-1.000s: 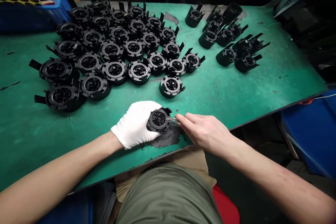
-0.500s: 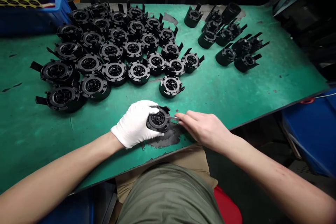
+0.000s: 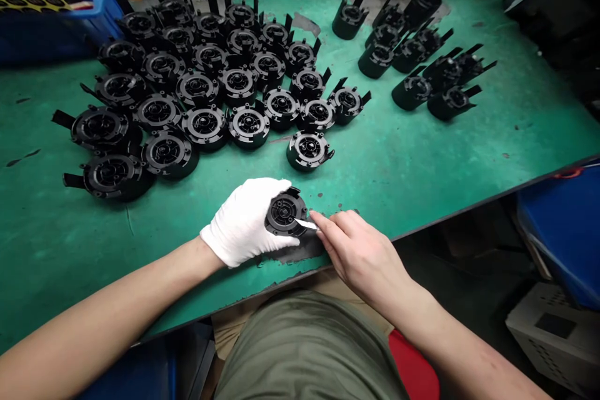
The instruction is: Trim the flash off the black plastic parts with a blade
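My left hand (image 3: 248, 219), in a white glove, is wrapped round a round black plastic housing (image 3: 284, 212) near the table's front edge. The housing's ribbed, ringed face is turned up toward me. Bare, my right hand (image 3: 359, 244) pinches a small knife with a pointed, shiny blade (image 3: 305, 224); its handle is hidden in the fingers. The blade tip lies over the right part of the housing's face; whether it touches cannot be made out. Just beyond stands a single similar black housing (image 3: 308, 150).
Many more black housings (image 3: 204, 125) crowd the left and middle of the green table (image 3: 422, 156). A smaller group of black cylindrical parts (image 3: 412, 92) with upright tabs stands at the back right. A blue bin (image 3: 100, 19) sits at the far left, another blue container (image 3: 562, 231) at the right.
My right hand has moved slightly down, and the knife blade now shows more broadly, its tip over the housing's face rather than at its right rim. The left hand keeps its hold.
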### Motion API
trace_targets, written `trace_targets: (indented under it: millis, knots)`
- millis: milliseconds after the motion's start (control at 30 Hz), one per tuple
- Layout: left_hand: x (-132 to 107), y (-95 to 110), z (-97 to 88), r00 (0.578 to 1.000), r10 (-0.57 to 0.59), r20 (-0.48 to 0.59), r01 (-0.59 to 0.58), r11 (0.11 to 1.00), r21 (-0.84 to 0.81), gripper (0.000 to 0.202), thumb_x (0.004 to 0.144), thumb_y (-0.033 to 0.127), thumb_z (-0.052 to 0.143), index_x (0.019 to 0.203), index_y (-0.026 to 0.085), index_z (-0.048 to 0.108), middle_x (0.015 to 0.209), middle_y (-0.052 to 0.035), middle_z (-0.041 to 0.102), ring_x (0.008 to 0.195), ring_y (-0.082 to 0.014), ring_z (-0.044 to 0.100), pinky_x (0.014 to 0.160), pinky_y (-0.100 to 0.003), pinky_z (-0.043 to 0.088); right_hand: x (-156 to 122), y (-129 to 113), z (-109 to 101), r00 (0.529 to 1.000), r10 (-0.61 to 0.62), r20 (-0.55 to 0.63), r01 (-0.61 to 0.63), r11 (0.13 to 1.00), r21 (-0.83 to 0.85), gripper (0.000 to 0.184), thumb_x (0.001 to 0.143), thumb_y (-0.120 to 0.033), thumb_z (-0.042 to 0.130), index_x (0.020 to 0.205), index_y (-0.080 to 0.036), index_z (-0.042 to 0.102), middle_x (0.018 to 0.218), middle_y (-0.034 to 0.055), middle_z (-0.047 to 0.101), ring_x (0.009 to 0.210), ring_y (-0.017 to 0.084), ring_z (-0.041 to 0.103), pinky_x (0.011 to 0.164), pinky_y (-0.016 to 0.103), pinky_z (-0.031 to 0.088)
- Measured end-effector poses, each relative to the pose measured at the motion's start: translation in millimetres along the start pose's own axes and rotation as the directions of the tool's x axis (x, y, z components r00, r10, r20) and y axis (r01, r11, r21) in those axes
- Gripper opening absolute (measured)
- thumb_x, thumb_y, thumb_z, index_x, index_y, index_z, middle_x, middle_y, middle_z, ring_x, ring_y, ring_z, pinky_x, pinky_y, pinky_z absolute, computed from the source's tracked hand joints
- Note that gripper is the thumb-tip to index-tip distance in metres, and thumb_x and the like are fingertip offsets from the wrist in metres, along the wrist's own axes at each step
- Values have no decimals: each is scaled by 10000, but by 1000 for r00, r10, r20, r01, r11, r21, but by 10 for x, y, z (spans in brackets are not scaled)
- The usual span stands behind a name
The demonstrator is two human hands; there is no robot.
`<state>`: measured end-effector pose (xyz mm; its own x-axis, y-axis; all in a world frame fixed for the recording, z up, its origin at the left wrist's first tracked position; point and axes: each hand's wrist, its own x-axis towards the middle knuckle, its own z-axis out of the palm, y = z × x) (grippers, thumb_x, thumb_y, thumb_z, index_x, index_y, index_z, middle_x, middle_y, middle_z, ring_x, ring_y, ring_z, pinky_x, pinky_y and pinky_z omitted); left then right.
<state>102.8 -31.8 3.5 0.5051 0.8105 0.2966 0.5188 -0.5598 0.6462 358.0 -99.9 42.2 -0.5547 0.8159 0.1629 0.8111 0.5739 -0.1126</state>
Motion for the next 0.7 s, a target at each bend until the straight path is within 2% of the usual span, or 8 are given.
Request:
trace_targets:
  millis: [233, 433, 700]
  knots:
    - [-18, -38, 2, 999, 46, 8, -46, 999, 23, 814, 839, 665, 871, 1422, 153, 625, 1280, -183, 783, 1192, -392, 769, 1066, -535, 620, 13, -54, 33, 1000, 15, -27, -16, 999, -32, 297, 1131, -176, 547, 1401, -110, 650, 905, 51, 643, 813, 205, 525, 759, 340, 481]
    - [-18, -48, -2, 999, 49, 10, -49, 999, 8, 799, 858, 675, 850, 1416, 146, 632, 1277, -184, 781, 1195, -387, 764, 1074, -534, 611, 16, -80, 43, 998, 31, -46, -32, 999, -19, 282, 1140, -175, 524, 1386, -113, 647, 909, 53, 634, 795, 201, 503, 706, 336, 450]
    - [-1, -26, -21, 999, -3, 42, 2, 1000, 5, 767, 839, 667, 862, 1401, 194, 643, 1280, -159, 785, 1195, -384, 765, 1084, -535, 606, 42, -41, -15, 999, 20, 39, -18, 998, -56, 256, 1131, -159, 523, 1345, -143, 661, 868, 46, 630, 789, 211, 500, 697, 358, 428]
